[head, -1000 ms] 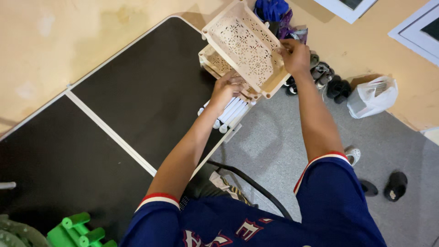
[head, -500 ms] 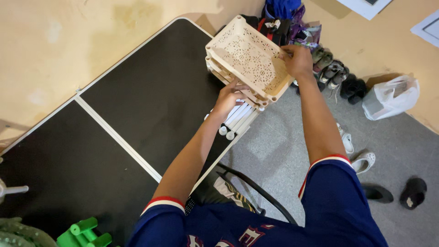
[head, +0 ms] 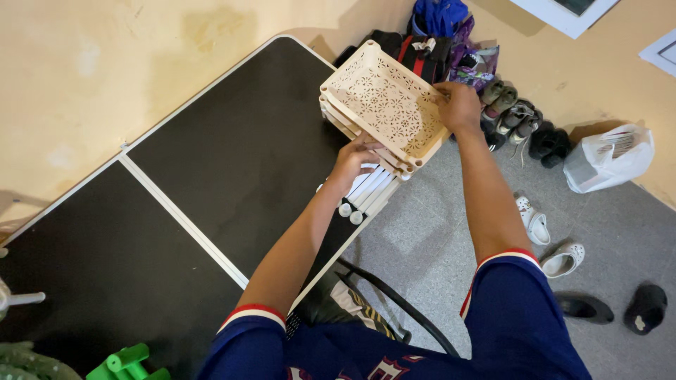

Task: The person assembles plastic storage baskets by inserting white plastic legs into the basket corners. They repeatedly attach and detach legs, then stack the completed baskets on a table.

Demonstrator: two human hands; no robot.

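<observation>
The stack of cream perforated plastic trays [head: 384, 105] sits between both hands: left hand [head: 354, 156] grips its near edge, right hand [head: 459, 104] grips its far side, above white tubes [head: 367, 188] on the black bench [head: 211, 176].

Shoes [head: 520, 118] are lying along the wall beside a white plastic bag [head: 607, 158]; green plastic pieces [head: 127, 362] are sitting on the black folding table [head: 211, 162]

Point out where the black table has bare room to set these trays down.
Free: the black table between the white centre seam and the cream trays, and the panel past the seam up to the green block. Crowded: the near corner, where left hand, right hand, trays and white tubes bunch together.
</observation>
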